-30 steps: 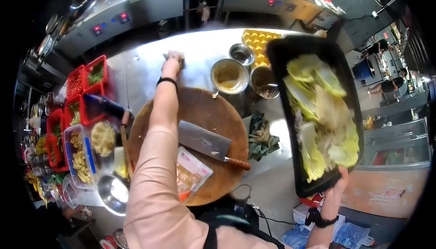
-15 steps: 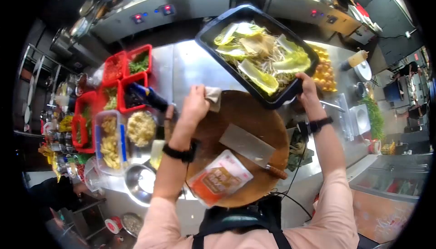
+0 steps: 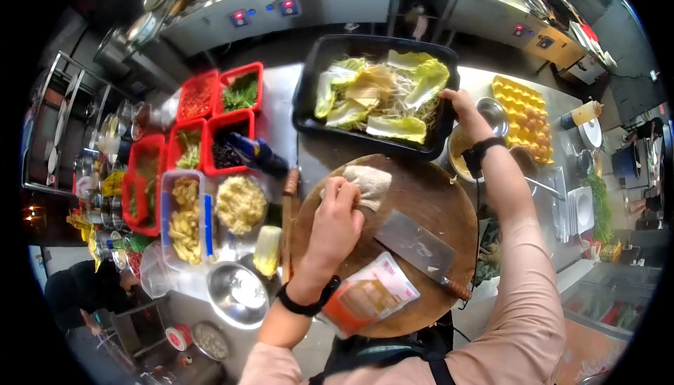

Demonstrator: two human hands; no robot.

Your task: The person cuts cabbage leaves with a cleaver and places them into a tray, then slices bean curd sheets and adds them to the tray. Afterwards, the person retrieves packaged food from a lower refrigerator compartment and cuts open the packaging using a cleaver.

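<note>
My left hand (image 3: 338, 222) is closed on a pale cloth (image 3: 368, 187) over the round wooden board (image 3: 393, 171). My right hand (image 3: 465, 112) grips the right rim of a black tray (image 3: 302, 121), which lies level beyond the board and holds cabbage leaves (image 3: 397, 128), bean sprouts and pale yellow sheets (image 3: 370, 87). A cleaver (image 3: 415, 243) lies on the board beside a flat packet (image 3: 372, 295) with an orange and brown label.
Red bins (image 3: 166, 167) of chopped vegetables stand at the left, near a clear box (image 3: 184, 262) and a steel bowl (image 3: 237, 294). At the right are a yellow egg tray (image 3: 518, 97) and metal bowls (image 3: 491, 114). Another person (image 3: 88, 286) is at lower left.
The black tray has swung from the right to the far side of the board and levelled out. My left hand has drawn back from the steel tabletop to the board with the cloth.
</note>
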